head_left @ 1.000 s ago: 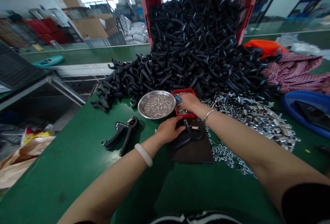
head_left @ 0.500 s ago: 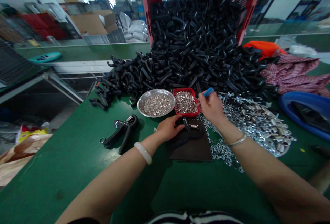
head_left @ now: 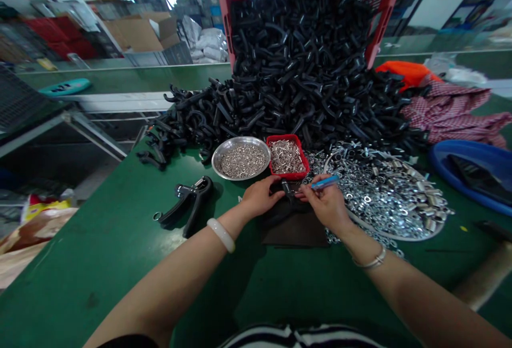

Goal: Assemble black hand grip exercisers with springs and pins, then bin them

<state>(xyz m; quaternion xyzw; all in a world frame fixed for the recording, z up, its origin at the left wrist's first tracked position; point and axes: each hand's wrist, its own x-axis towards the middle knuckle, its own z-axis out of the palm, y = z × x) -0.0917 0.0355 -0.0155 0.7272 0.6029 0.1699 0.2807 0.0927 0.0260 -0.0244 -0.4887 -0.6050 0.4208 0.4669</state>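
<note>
My left hand point(head_left: 259, 197) is closed on a black hand grip strengthener point(head_left: 282, 210), which lies on a dark flat pad point(head_left: 298, 237). My right hand point(head_left: 328, 208) pinches a slim blue-handled tool point(head_left: 325, 181), its tip end close to the metal part of the strengthener. The fingers partly hide that spot. Another hand grip strengthener point(head_left: 194, 201), with a spring and a ring at one end, lies to the left. Just beyond my hands are a red tray point(head_left: 290, 178) of small metal pins and a round metal bowl point(head_left: 216, 167) of tiny metal pieces.
A large heap of black handles point(head_left: 296, 81) spills from a red crate point(head_left: 226, 12) at the back. To the right, a wide dish point(head_left: 384, 236) overflows with metal parts. Beyond it are a blue basin point(head_left: 440, 164) and a checked cloth point(head_left: 448, 108). A hammer-like object point(head_left: 486, 273) lies lower right.
My right hand has moved down from beside the red tray to the strengthener, bringing the blue-handled tool with it. My left hand has stayed on the strengthener.
</note>
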